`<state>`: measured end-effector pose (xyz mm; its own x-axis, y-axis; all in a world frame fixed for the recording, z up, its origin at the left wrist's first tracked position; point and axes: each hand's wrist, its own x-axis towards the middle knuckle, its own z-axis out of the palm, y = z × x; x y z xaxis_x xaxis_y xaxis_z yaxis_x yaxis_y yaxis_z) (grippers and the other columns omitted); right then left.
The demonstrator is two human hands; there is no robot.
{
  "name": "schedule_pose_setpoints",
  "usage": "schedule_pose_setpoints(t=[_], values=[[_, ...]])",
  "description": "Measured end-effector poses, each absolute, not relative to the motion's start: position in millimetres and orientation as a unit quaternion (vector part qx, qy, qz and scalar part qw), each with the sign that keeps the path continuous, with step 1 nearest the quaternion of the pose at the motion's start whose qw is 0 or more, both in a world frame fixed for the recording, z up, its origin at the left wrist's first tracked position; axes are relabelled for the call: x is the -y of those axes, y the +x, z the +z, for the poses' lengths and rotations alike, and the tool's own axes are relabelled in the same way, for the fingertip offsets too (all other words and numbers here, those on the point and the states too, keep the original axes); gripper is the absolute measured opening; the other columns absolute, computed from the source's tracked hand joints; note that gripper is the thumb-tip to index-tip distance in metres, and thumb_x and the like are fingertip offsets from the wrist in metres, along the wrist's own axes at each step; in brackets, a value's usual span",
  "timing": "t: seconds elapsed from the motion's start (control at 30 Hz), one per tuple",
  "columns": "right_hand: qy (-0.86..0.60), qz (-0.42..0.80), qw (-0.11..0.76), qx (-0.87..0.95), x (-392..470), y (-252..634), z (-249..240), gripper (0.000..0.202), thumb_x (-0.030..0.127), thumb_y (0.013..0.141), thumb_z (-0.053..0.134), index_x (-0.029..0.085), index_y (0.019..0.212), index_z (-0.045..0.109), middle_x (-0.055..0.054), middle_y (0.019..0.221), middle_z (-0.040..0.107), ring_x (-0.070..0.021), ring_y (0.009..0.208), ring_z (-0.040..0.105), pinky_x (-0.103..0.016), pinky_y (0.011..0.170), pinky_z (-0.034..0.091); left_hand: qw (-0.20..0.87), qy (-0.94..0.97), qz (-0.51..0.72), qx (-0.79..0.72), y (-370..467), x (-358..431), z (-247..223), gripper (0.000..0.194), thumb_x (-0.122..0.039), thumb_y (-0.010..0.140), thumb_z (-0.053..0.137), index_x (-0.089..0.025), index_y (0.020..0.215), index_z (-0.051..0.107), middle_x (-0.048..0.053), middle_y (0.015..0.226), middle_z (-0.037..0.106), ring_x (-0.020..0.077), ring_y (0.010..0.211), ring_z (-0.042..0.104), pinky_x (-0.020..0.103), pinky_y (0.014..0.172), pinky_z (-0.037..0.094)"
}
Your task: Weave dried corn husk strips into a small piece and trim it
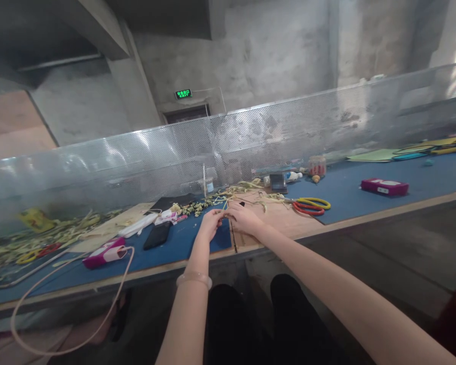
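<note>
My left hand [212, 223] and my right hand [243, 218] meet over the front of the blue table [190, 238], fingertips together. Both are closed in a pinch around a thin, pale green strip [225, 205] that pokes up between them. Its lower part is hidden by the fingers. Under my right hand lies a light brown board [289, 223]. Small knotted green pieces [195, 208] sit just behind my left hand, and loose pale strips [249, 186] lie behind my right.
Red and yellow scissors [310, 206] rest right of the board. A black phone [157, 235] and a magenta box [104, 253] with a pink cable lie left. Another magenta box [384, 187] stands right. A perforated metal screen [243, 137] runs behind.
</note>
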<state>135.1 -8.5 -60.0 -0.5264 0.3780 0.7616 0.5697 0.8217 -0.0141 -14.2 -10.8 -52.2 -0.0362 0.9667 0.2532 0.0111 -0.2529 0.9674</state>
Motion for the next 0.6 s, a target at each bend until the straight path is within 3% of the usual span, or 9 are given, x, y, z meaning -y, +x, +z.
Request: schedule_pose_setpoints(t=[0.27, 0.43, 0.6], values=[[-0.395, -0.083, 0.519, 0.753, -3.4, 144.4, -62.7, 0.014, 0.027, 0.08, 0.058, 0.024, 0.085, 0.071, -0.009, 0.105, 0.058, -0.0262, 0.102, 0.045, -0.043, 0.087, 0.034, 0.378, 0.65, 0.485, -0.446, -13.0, 13.4, -52.7, 0.031, -0.031, 0.054, 0.074, -0.015, 0.078, 0.063, -0.004, 0.054, 0.053, 0.0056, 0.046, 0.038, 0.019, 0.046, 0.028], [-0.398, 0.034, 0.516, 0.758, -7.3, 146.2, -61.8, 0.014, 0.027, 0.08, 0.057, 0.024, 0.084, 0.071, -0.005, 0.096, 0.065, -0.0205, 0.092, 0.056, -0.034, 0.083, 0.039, 0.368, 0.676, 0.459, -0.445, -13.7, 15.0, -51.9, 0.032, -0.033, 0.055, 0.073, -0.017, 0.081, 0.064, -0.006, 0.053, 0.051, 0.0063, 0.047, 0.038, 0.019, 0.047, 0.027], [-0.371, 0.038, 0.52, 0.769, -8.2, 144.7, -61.4, 0.012, 0.02, 0.079, 0.058, 0.021, 0.083, 0.069, -0.005, 0.087, 0.067, -0.0188, 0.086, 0.057, -0.032, 0.079, 0.04, 0.383, 0.671, 0.459, -0.438, -13.6, 12.4, -52.3, 0.035, -0.042, 0.06, 0.07, -0.015, 0.082, 0.066, -0.001, 0.062, 0.057, 0.0077, 0.052, 0.044, 0.019, 0.045, 0.027]])
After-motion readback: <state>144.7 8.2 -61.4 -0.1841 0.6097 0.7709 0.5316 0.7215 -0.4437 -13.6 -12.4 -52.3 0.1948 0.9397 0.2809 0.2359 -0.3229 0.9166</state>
